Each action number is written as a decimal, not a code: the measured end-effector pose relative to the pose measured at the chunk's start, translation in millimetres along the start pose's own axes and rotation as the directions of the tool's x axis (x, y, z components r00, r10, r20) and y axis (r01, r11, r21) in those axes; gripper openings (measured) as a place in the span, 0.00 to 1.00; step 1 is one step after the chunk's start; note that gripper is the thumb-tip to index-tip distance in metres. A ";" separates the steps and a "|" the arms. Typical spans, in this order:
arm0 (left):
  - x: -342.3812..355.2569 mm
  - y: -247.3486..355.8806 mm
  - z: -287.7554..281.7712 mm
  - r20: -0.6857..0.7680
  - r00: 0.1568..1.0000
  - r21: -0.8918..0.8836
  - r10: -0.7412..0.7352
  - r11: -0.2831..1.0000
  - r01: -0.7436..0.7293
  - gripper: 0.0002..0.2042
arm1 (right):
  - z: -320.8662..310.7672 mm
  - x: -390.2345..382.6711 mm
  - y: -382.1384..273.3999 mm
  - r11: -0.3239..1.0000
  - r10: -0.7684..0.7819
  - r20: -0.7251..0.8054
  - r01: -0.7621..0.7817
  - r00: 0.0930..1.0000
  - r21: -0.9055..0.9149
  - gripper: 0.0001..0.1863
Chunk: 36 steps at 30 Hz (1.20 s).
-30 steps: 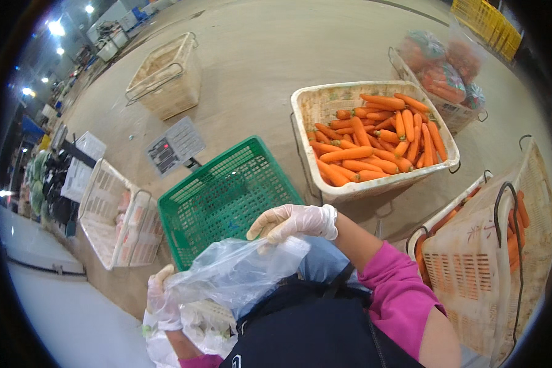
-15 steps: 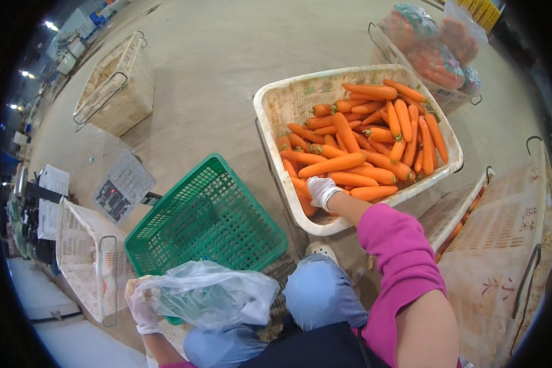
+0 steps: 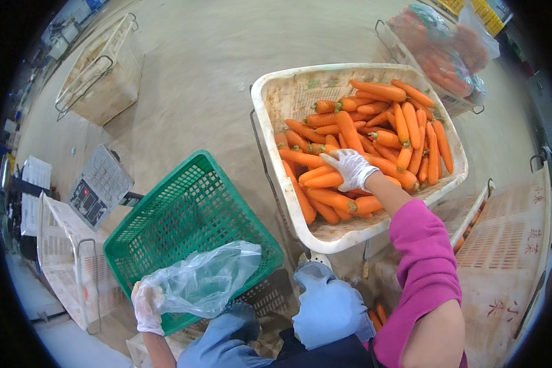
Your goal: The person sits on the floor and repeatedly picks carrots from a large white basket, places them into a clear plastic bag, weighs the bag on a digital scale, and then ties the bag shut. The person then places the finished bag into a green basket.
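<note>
My left hand [image 3: 146,306], in a white glove, is closed on the edge of a clear plastic bag [image 3: 208,279] spread over the front of the green mesh basket [image 3: 165,227]. My right hand [image 3: 349,167], also gloved, reaches into a white crate [image 3: 268,86] of carrots [image 3: 377,91], its fingers curled over a carrot [image 3: 318,180] near the middle; the fingertips are partly lost among the carrots. A grey scale display [image 3: 98,184] stands left of the green basket.
Behind are an empty-looking dirty white crate [image 3: 107,92] and a crate of bagged carrots [image 3: 429,55]. Tall white crates [image 3: 503,245] flank me at right, more [image 3: 67,257] at left. My knees in light blue [image 3: 325,313] are below.
My right hand has left the bag, reached into the carrot crate and moved further rightward among the carrots. The bag now hangs from my left hand over the green basket. The view has tilted downward.
</note>
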<state>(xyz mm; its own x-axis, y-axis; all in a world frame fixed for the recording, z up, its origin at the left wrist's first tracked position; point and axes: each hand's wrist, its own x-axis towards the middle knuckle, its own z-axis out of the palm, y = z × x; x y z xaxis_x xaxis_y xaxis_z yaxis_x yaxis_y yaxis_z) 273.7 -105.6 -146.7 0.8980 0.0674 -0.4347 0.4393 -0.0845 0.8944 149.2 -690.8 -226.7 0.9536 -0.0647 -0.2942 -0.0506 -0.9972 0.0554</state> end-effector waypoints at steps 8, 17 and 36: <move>8.5 -12.6 -5.0 0.122 0.986 0.087 0.117 0.988 -0.128 0.05 | -36.9 12.5 -35.8 0.978 0.152 0.296 -0.186 0.943 0.090 0.52; 67.1 -86.3 3.3 -0.053 0.992 -0.060 -0.116 0.992 0.113 0.04 | -32.6 -15.2 -27.3 0.589 0.457 0.077 -0.367 0.886 0.721 0.50; 64.0 -141.3 -15.2 0.194 0.938 -0.329 -0.287 0.882 0.338 0.11 | 16.2 129.6 -412.0 0.434 -0.629 -0.286 0.631 0.723 0.643 0.50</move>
<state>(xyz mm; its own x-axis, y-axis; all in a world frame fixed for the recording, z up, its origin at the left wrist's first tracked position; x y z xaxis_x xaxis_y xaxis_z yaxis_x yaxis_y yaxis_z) 268.7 -74.2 -299.3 0.7211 -0.1058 -0.6847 0.6830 0.2749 0.6767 288.8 -289.0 -303.2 0.8064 0.5908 0.0251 0.3887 -0.4976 -0.7754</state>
